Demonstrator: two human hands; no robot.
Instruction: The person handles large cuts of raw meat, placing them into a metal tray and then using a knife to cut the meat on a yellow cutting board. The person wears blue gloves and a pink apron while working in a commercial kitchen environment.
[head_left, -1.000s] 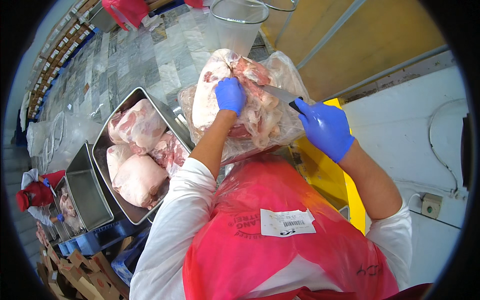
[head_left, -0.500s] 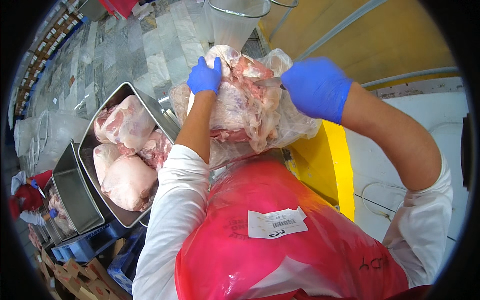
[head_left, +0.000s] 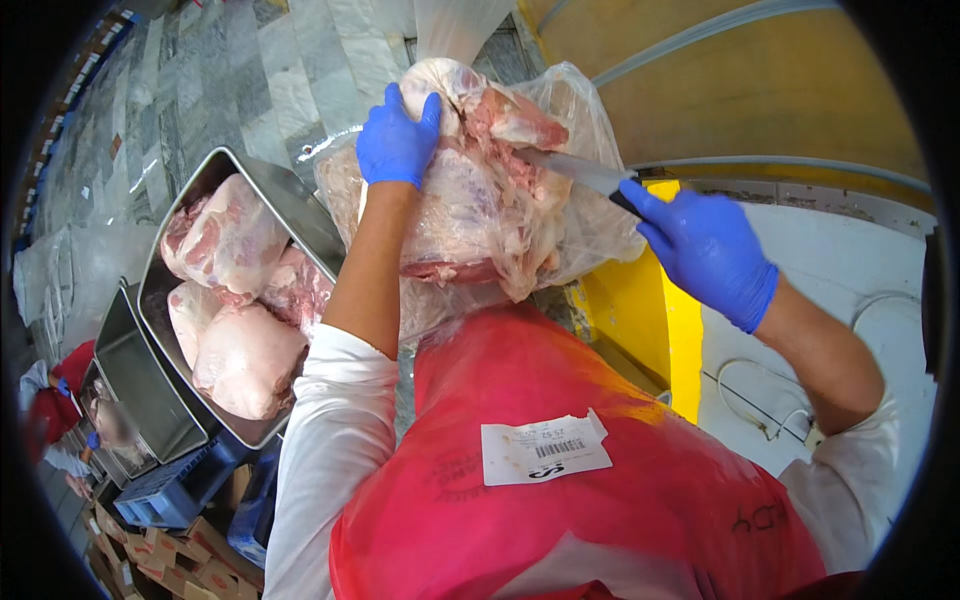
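A large raw cut of meat [head_left: 465, 215], pale with fat and red where opened, lies on clear plastic wrap [head_left: 590, 130] in front of me. My left hand [head_left: 398, 140], in a blue glove, grips its upper left side, thumb apart from the fingers. In my right hand [head_left: 705, 255], also blue-gloved, is the dark handle of a knife [head_left: 585, 172]. The blade points left, and its tip meets the torn red flesh near the middle of the cut. My right fingers are wrapped round the handle, partly hidden by the glove's back.
Left of me, a metal tub [head_left: 225, 160] holds several big pieces of meat [head_left: 250, 360]. Another metal bin [head_left: 150, 365] stands beyond it, near a person in red [head_left: 55, 405]. Blue pallets [head_left: 170, 490] and cardboard boxes [head_left: 190, 560] lie lower left. A yellow stand [head_left: 640, 310] is at right.
My right hand has moved right and down, drawing the knife back so more of its blade shows. My left hand stays on the meat. The whole view has shifted slightly.
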